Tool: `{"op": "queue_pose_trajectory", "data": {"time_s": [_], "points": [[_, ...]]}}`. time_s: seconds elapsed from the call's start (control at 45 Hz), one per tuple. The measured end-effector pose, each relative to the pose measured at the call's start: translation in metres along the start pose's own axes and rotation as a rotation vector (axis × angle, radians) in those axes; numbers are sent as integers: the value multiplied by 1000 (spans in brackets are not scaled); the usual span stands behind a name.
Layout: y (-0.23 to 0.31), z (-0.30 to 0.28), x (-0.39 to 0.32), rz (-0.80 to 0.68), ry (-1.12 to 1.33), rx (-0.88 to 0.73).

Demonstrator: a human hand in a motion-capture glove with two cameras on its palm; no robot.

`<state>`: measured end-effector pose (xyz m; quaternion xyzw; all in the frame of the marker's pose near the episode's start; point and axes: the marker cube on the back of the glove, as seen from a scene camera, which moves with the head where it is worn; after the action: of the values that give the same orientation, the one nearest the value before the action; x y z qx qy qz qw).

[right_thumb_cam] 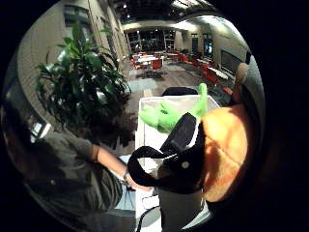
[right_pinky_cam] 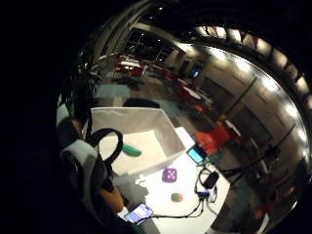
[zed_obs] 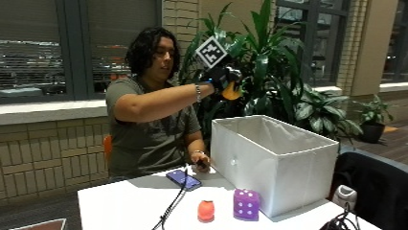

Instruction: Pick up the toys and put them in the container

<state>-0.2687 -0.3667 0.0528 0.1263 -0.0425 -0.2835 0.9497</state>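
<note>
Gloved right hand [zed_obs: 221, 79] is up high, fingers curled round an orange toy [zed_obs: 231, 91]. The white container [zed_obs: 274, 163] sits below, toward five o'clock from the hand. Purple die [zed_obs: 246, 204] and small orange-red toy [zed_obs: 205, 211] wait on the bench [zed_obs: 121, 203].

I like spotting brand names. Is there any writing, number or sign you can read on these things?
None can be read.
Purple cube toy: pale dots only, no numerals.
Phone: screen lit, contents too blurred to read.
White container: no visible label.
Orange toy in the gloved right hand: no text.
</note>
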Motion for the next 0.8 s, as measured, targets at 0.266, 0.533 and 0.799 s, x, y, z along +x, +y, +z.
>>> {"op": "queue_pose_trajectory", "data": {"time_s": [0.266, 0.533, 0.799], "points": [[-27, 73, 20, 52, 21, -319], [81, 62, 119, 232, 248, -426], [261, 84, 180, 719, 144, -468]]}}
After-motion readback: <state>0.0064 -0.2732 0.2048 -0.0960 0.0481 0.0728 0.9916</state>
